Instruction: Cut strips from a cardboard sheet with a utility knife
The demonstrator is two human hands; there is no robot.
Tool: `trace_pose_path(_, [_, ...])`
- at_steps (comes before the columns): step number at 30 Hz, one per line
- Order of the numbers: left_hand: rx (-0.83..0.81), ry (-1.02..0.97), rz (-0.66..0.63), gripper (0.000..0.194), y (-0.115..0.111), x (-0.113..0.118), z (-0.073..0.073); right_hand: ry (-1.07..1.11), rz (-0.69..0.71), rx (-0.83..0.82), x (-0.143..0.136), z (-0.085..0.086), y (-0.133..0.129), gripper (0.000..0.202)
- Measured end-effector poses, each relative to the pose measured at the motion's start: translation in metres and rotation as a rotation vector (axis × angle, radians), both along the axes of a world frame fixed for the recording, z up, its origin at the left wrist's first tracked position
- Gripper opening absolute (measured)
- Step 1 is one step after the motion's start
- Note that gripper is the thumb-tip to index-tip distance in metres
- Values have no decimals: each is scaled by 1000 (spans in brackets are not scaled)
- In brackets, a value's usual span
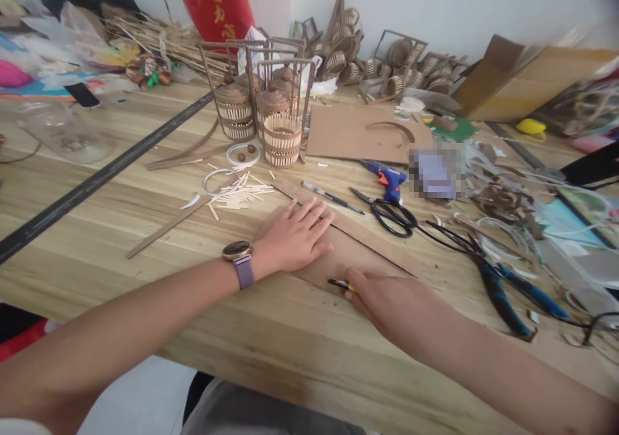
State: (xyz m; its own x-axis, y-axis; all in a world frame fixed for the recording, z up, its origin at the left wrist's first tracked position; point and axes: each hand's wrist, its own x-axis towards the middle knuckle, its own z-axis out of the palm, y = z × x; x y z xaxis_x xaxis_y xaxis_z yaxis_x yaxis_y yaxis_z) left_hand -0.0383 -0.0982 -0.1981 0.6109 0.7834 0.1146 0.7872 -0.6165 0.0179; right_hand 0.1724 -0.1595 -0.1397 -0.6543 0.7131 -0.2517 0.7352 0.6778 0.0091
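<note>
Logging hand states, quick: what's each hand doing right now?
Left hand: open, palm down on brown cardboard.
Right hand: closed, holding a black-and-yellow tool, probably a utility knife.

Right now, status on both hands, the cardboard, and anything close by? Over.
Left hand flat on the cardboard. Right hand gripping a black-and-yellow tool, mostly hidden. Pen and scissors close by, far side.

Matt cardboard (356, 251), smooth wooden table (271, 332)
</note>
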Motion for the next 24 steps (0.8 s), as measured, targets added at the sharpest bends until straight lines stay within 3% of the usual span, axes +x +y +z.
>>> trace_pose_path(8, [-28, 1, -1, 67, -2, 2, 5, 20, 46, 40, 2, -6, -1, 13])
trace_pose_path(13, [-42, -17, -2, 68, -2, 2, 6, -78, 8, -13, -2, -4, -2, 15])
trace_pose_path(19, [-68, -19, 2, 68, 0, 2, 7, -12, 9, -57, 10, -14, 1, 5])
trace_pose_path(24, [-93, -23, -3, 68, -1, 2, 7, 15, -16, -68, 25, -21, 0, 28])
